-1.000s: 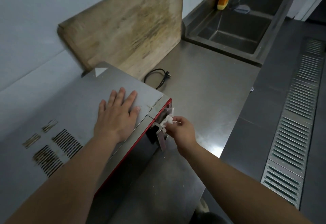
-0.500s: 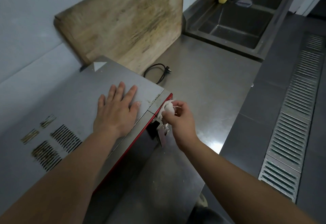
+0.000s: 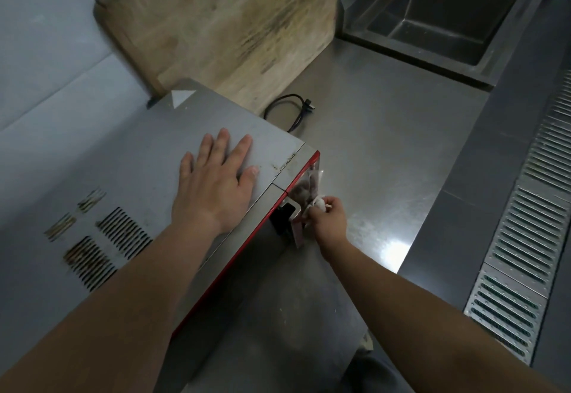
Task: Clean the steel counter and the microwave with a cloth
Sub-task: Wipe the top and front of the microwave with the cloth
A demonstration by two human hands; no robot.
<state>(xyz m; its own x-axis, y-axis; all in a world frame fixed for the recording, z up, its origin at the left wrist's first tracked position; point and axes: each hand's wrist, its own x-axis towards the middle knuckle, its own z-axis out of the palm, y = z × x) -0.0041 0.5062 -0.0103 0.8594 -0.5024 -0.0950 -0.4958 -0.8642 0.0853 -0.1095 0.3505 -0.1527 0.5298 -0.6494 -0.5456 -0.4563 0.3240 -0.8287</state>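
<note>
Left hand (image 3: 216,182) is lying flat with fingers spread on the microwave (image 3: 129,182) top at centre frame; just right, the right hand (image 3: 329,218) is pinching a white cloth (image 3: 316,202) against its red-edged front, above the steel tabletop (image 3: 386,133).

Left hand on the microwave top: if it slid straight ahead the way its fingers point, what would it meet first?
The left hand lies flat on the microwave, fingers pointing toward the back. Going straight on, it would probably meet the wooden board leaning against the wall, though depth is hard to judge.
</note>
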